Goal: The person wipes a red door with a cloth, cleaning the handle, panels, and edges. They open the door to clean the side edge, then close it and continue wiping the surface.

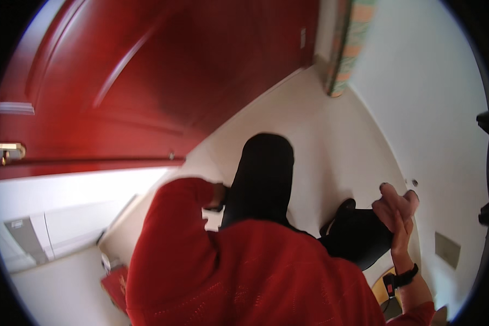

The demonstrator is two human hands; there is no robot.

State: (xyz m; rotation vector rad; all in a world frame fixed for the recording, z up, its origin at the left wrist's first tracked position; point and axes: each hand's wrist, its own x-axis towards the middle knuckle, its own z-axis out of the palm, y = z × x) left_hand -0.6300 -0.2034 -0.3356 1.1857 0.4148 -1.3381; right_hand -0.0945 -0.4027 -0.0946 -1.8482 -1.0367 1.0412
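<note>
My right hand (pixel 400 235) is at the right, beside my bent knee in black trousers (pixel 360 236). Its fingers hold a soft-looking pinkish item (pixel 395 205) with two lobes and dark tips; what it is cannot be made out. A black band with a small device (pixel 399 280) circles that wrist. My left arm, in a red knit sleeve (pixel 171 216), reaches down beside the other black-clad leg (pixel 267 175). Only the wrist and edge of my left hand (pixel 218 196) show; the fingers are hidden by the leg.
A red panelled door (pixel 179 81) with a brass handle (pixel 8 150) stands ajar at the upper left. A white wall (pixel 424 102) rises at the right, near a patterned hanging (pixel 348 53). Pale floor (pixel 309 122) lies between. A red object (pixel 116 285) is at lower left.
</note>
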